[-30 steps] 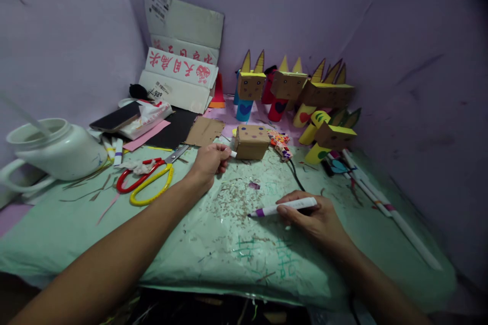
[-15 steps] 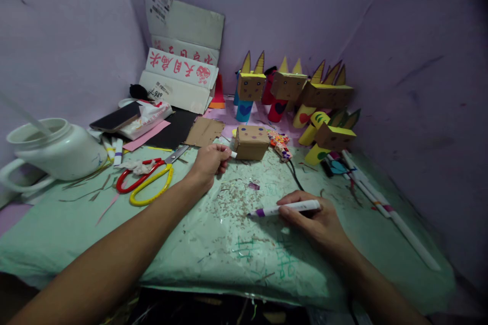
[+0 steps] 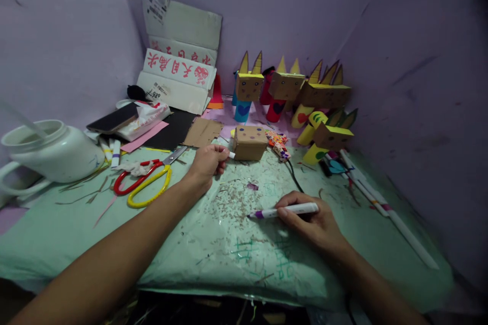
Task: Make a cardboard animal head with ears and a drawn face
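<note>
My right hand [image 3: 305, 216] grips an uncapped white marker [image 3: 284, 211] with a purple collar, its dark tip pointing left just over the table's crumbs. Between the thumb and finger of my left hand [image 3: 209, 165] is a small white piece that looks like the marker cap [image 3: 231, 155]. Just right of that hand stands a small cardboard box [image 3: 249, 143] with coloured dots on its top. Red-and-yellow-handled scissors [image 3: 150, 183] lie open to the left of my left hand. A floral-patterned thing with a black cord [image 3: 281, 148] lies beside the box.
Several cardboard figures with pointed ears [image 3: 249, 86] stand along the back. A white pot [image 3: 53, 150] is at the left, near a phone [image 3: 114, 118]. Folded white cardboard [image 3: 179, 71] leans on the wall. Long white sticks [image 3: 396, 223] lie at the right. Crumbs and scraps litter the green tablecloth [image 3: 198, 259].
The view has shifted very slightly, so the things sit a little further left. Both hands keep their holds and places, the marker's tip still just above the table.
</note>
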A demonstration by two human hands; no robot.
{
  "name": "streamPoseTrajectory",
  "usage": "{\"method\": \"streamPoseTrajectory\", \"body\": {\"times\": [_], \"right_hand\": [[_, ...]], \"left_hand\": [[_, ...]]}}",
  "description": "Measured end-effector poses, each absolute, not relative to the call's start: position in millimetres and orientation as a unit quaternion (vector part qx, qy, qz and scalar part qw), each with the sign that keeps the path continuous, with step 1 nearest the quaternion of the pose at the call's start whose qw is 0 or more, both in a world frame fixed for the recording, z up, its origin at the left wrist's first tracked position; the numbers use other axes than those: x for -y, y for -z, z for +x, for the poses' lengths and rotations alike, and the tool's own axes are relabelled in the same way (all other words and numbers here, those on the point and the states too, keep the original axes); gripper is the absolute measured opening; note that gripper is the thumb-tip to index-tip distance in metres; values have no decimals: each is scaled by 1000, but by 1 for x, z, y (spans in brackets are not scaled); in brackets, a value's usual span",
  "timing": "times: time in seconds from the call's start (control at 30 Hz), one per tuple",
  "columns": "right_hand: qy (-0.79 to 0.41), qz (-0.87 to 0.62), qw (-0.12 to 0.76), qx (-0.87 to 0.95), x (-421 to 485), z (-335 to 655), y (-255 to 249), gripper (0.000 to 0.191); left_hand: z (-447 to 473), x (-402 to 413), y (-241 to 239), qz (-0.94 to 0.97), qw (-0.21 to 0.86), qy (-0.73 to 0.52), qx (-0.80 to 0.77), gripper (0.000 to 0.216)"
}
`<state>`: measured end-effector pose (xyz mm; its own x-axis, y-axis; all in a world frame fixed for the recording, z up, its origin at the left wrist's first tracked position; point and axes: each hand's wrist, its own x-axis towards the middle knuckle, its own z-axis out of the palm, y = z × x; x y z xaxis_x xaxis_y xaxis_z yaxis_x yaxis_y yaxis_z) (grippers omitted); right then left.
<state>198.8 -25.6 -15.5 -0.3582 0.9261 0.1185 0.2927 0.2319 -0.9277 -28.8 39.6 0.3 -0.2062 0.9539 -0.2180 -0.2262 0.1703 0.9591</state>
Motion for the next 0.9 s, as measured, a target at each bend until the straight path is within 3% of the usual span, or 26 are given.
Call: {"method": "streamPoseTrajectory", "body": {"times": [0.1,0.23,0.37,0.47,0.63,0.9], "right_hand": [[-437,-458,404,661,24,201,17,18],[-436,-480,542,534,20,203,18,24],[-449,-466,607,460,18,204,17,22],[-429,-474,588,496,18,204,18,21],[-380,-505,463,622,19,202,18,23],[-364,-500,401,676,19,199,16,21]], "left_hand": [[-28,-38,-2,342,529,-563,-535,11],[-24,-30,-10,369,534,-575,-498,8],[-17,-20,-17,412,588,-519,-464,9],[-15,-17,-18,433,596,-487,-468,9],[-19,-21,-16,418,568,-499,-504,8],[-20,-24,-13,406,560,-502,-520,7]]}}
